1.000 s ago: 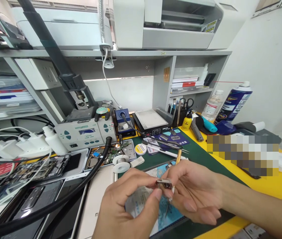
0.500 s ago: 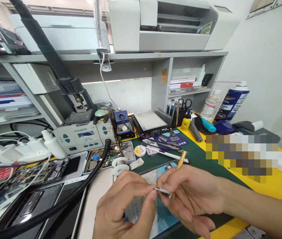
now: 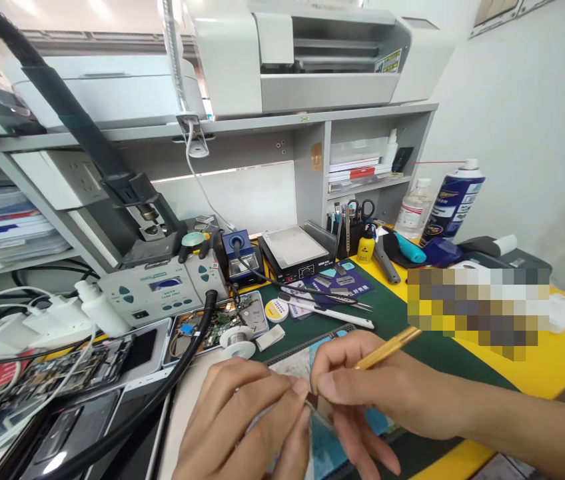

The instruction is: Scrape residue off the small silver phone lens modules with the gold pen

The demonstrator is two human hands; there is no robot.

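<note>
A small metal part [image 3: 311, 400] is pinched between left hand [image 3: 242, 427] and right hand [image 3: 362, 393] fingertips, near edge; gold-handled tool [image 3: 387, 348] also gripped. Part could slip, lost among bench clutter.

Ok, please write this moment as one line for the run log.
left hand: pinching small metal part | right hand: holding gold-handled tool, touching same part | under hands: blue mat
</note>
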